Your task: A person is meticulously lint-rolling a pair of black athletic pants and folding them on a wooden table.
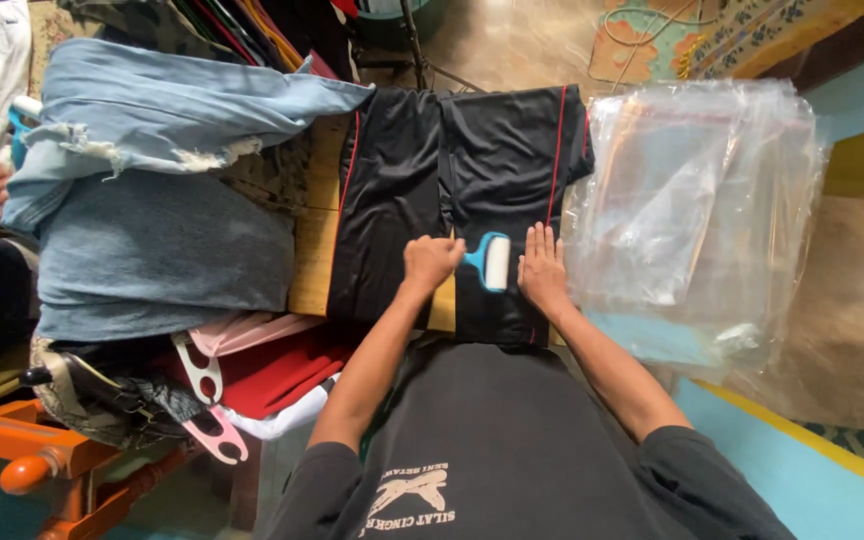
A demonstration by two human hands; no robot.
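Step in hand, as judged: lint-rolling the folded black garment (402, 190), which lies mid-table (312, 260). Your left hand (431, 261) is clenched on the blue handle of the roller (492, 262); its white drum sits on the cloth's near edge. Your right hand (543, 268) lies flat and released, pinning the fabric. Next stroke calls for a taut cloth. Clear bags (692, 200) lie right, denim (152, 200) left.

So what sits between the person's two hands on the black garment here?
In the head view, a lint roller with a blue handle and white roll lies between them: the left hand grips its handle, while the right hand presses flat on the black garment.
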